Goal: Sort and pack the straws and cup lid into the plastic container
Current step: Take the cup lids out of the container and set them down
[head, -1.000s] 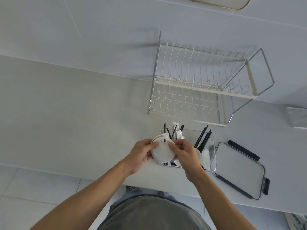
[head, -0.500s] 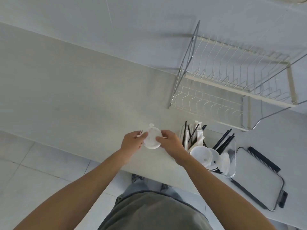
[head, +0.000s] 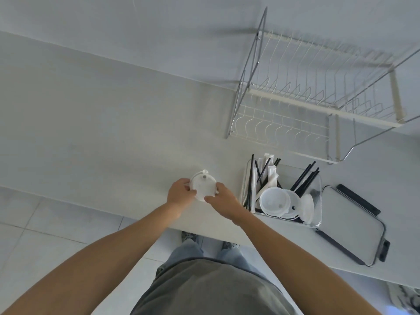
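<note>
A white round cup lid (head: pixel 202 186) with a small tab is held between both hands over the counter, left of the container. My left hand (head: pixel 180 195) grips its left edge and my right hand (head: pixel 221 198) grips its right edge. The clear plastic container (head: pixel 318 220) stands to the right. Inside it are black straws (head: pixel 305 180), white paper-wrapped straws (head: pixel 270 176) and several clear and white lids (head: pixel 275 201).
The container's flat lid with black clips (head: pixel 354 226) lies on the counter to its right. A wire dish rack (head: pixel 306 105) stands behind, against the wall. The counter's front edge (head: pixel 113 215) runs just below my hands, with tiled floor beneath.
Both hands have carried the cup lid leftward, from above the container to a spot over the counter beside it. The view has shifted left as well.
</note>
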